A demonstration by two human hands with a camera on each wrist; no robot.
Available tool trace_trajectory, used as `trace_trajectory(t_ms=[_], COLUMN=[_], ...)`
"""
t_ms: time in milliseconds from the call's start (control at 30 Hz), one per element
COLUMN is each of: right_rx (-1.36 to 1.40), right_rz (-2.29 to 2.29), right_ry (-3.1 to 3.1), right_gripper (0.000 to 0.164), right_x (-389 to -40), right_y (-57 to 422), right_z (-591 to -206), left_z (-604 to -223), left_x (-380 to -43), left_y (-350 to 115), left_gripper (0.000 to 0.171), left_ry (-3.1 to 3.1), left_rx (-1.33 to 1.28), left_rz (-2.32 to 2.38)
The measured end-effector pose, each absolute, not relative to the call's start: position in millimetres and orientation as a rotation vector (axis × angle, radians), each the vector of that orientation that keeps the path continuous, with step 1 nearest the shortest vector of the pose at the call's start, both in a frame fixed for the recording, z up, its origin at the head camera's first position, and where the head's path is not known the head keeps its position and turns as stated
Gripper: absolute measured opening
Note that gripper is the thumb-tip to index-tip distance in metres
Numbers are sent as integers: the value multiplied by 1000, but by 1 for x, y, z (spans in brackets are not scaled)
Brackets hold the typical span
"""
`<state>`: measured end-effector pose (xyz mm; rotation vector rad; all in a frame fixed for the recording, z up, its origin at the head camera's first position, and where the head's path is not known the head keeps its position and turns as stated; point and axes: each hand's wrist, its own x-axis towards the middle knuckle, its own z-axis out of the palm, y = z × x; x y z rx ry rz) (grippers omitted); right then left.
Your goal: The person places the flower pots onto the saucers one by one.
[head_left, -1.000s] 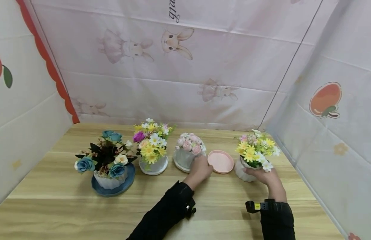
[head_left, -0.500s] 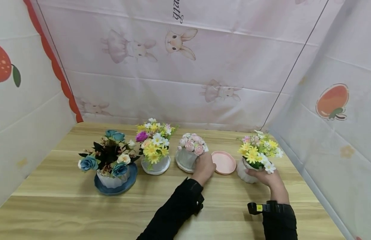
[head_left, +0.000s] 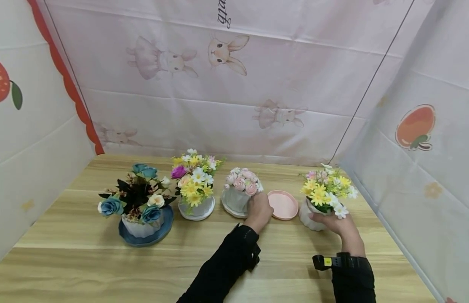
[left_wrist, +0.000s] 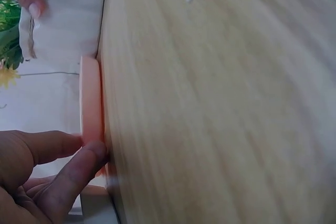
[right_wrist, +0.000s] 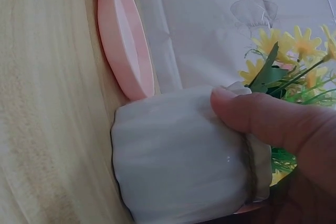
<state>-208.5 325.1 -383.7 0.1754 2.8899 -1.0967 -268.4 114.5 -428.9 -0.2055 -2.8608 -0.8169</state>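
Observation:
My left hand [head_left: 259,211] pinches the rim of a round pink saucer [head_left: 283,205] between thumb and finger, as the left wrist view shows. The saucer lies flat on the wooden table. To its right, my right hand [head_left: 338,223] grips the upper part of a white fluted flowerpot [right_wrist: 178,156] holding yellow and white flowers [head_left: 323,189]. That pot stands upright on the table, beside the saucer. Just left of my left hand is a grey-white pot [head_left: 234,200] of pink flowers [head_left: 242,181], set on a pale saucer and partly hidden by the hand.
Further left, a pot of mixed flowers [head_left: 194,181] stands on a white saucer [head_left: 196,213]. At the far left, a white pot of blue roses [head_left: 137,227] stands on a blue saucer [head_left: 164,229]. Printed cloth walls [head_left: 174,126] border the table [head_left: 86,261] at back and sides.
The head view has shifted slightly. My left forearm has swung a little to the right, while the hand stays at the pink saucer. The right hand keeps its grip on the flowerpot.

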Motion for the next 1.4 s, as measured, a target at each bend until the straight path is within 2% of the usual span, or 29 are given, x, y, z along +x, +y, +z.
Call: trace_trajectory(t_ms=[267,533,700,1000,1400], right_rx=[169,139,187,223,248], right_rz=[-1189,-1171,-1126,-1123,-1100], right_ry=[2870,2883,2883,2856,2843], right_gripper=[107,106,109,107,105], right_x=[-209,-211,-214,-212,-209], right_y=[325,322,321,322,324], right_z=[-387,-389,-388,-387,-386], left_z=[-427,-428,-428,-425,-421], left_x=[-268,-267,-266,-266,-263], left_y=[116,117,116,110,104], left_gripper=[22,7,14,29,33], left_ry=[-2871,-2873,-2820,-2767,-2834], left_rx=[-156,-83,-44,-61,-82], left_rz=[-895,-986,-1157,-1120,-1287])
